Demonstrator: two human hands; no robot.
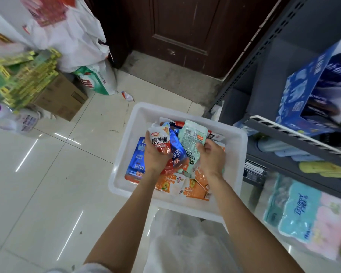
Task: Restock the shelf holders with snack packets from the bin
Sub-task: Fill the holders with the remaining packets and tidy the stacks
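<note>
A glossy tiled floor (53, 184) is seen from above, bounded by a dark wooden door (185, 32) at the far side and a grey metal shelf unit (268, 107) on the right. A white plastic bin (124, 146) stands on the floor just beside the shelf unit.

The fingers of the left hand (155, 155) are curled round a white-and-red snack packet (159, 140), which is held upright above the bin contents, with a blue packet (177, 148) pressed against it. The fingers of the right hand (211, 154) are curled round a pale green packet (192, 137), held with its printed back facing up. Both hands are positioned inside the bin outline, near each other.

Below the hands, orange packets (170, 183) and a further blue packet (136, 160) lie loose in the bin.

On the shelf unit, a blue carton (301, 95) is stored above, and wrapped tissue packs (301, 211) below. At the left, a cardboard box (63, 97) carries stacked green-and-yellow items (24, 79).
</note>
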